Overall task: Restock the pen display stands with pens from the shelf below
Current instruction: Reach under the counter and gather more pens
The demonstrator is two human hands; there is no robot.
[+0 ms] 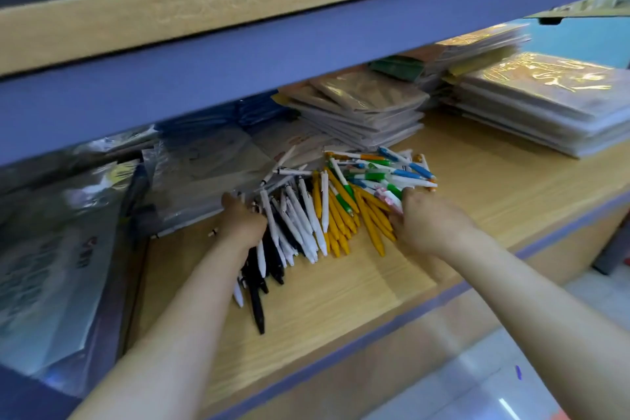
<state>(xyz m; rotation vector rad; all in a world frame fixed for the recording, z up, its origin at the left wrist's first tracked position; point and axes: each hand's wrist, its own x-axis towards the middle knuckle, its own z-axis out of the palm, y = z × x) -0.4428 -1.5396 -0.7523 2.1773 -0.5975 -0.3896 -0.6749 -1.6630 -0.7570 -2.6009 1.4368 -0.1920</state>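
Note:
A loose pile of pens [327, 208] lies on the lower wooden shelf [477, 194]: white and black ones on the left, yellow ones in the middle, green, blue and orange-banded white ones at the back right. My left hand [240, 222] reaches in at the pile's left side, fingers curled round several white and black pens. My right hand [422, 222] is at the right side, fingers curled over the yellow and pink-tipped pens there. No pen display stand is in view.
Stacks of wrapped notebooks [361, 109] and gold-printed packs [545, 102] stand behind and to the right of the pens. Plastic-wrapped paper goods [68, 249] fill the shelf's left side. The upper shelf board [238, 44] overhangs closely above. Tiled floor [511, 378] shows below right.

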